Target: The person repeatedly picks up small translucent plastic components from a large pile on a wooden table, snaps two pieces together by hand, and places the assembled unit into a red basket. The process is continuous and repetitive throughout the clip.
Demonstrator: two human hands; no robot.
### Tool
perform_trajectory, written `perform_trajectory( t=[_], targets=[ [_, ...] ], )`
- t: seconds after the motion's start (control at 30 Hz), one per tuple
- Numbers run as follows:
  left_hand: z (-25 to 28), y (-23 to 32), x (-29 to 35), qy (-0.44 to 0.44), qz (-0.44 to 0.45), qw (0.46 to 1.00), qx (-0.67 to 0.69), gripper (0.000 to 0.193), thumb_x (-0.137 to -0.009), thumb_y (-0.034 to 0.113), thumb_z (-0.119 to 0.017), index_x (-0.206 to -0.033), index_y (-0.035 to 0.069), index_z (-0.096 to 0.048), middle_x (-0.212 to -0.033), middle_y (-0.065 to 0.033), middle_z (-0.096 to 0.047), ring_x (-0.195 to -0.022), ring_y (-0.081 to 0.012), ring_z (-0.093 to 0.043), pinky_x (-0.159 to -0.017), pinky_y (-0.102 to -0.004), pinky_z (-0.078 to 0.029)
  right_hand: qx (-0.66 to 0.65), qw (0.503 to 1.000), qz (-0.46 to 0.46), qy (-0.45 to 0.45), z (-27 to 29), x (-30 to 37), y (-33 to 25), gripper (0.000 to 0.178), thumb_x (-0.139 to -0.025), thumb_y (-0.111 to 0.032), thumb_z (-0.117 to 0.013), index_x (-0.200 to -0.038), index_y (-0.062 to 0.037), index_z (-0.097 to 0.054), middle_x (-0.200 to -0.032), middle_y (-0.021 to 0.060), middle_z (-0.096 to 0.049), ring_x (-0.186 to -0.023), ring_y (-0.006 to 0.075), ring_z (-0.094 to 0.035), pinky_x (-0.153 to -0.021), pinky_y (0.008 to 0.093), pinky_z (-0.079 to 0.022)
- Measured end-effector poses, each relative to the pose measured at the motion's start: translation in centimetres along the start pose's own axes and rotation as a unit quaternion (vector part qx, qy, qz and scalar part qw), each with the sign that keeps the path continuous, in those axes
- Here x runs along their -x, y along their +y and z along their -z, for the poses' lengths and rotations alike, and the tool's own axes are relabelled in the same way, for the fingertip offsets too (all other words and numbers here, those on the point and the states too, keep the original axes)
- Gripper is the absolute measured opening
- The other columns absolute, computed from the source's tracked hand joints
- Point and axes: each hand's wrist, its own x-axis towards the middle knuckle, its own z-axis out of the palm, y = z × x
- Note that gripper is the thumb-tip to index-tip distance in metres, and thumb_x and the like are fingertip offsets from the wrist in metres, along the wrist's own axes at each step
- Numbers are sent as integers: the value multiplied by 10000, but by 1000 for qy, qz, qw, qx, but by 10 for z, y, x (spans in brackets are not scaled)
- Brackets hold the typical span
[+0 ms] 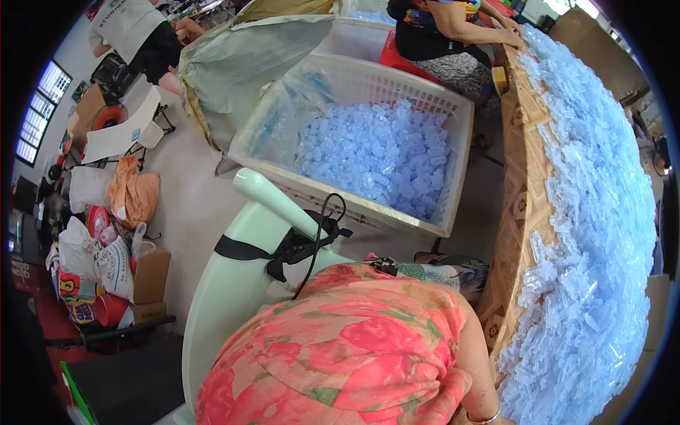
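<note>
My left forearm (479, 375), below a pink and orange floral sleeve, reaches down to the lower edge. A bracelet (483, 419) circles the wrist. Only a sliver of my left hand (503, 421) shows beside the pile, its fingers cut off by the edge. My right hand is out of the picture. A long heap of small clear, bluish plastic pieces (588, 248) covers the table at the right, which has a brown patterned cover (520, 191). More such pieces (379, 152) lie in a white plastic crate (347, 205) lined with clear film.
Close by is a pale green plastic chair (219, 297) with a black strap (244, 249). A co-worker's hand (511, 39) touches the pile's far end. Bags (113, 265) and a cardboard box (151, 273) stand at left. Another person (134, 32) is at the far left.
</note>
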Motion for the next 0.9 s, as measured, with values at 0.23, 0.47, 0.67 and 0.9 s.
perform_trajectory(
  t=[0.23,0.47,0.67,0.9],
  targets=[
    [22,24,37,-86,44,993,-63,409,-915,225,-576,-1290,63,-583,-962,-164,-697,-842,-308,-671,-756,-435,-539,4,998,-15,65,47,4,16,858,-785,-269,-888,-1430,44,-417,-1314,182,-535,-1180,295,-554,-1005,432,-477],
    [174,92,191,-315,401,840,-185,409,-922,219,-541,-1300,69,-584,-966,-199,-702,-824,-339,-680,-752,-455,-545,16,994,-31,104,82,13,35,845,-766,-233,-907,-1398,44,-418,-1244,157,-528,-1093,259,-555,-923,404,-515],
    [218,118,357,-415,667,605,-131,412,-928,215,-510,-1308,75,-585,-969,-228,-707,-809,-365,-688,-749,-471,-549,28,996,-68,47,50,5,25,857,-771,-255,-904,-1398,60,-412,-1247,153,-535,-1095,261,-561,-914,407,-516],
    [225,132,275,-297,411,825,-249,316,-950,225,-555,-1078,-41,-669,-971,-242,-701,-928,-367,-676,-827,-447,-523,0,994,-75,-78,5,-7,6,815,-733,-157,-839,-1408,20,-418,-1286,162,-553,-1168,266,-551,-1003,414,-460]
  ],
)
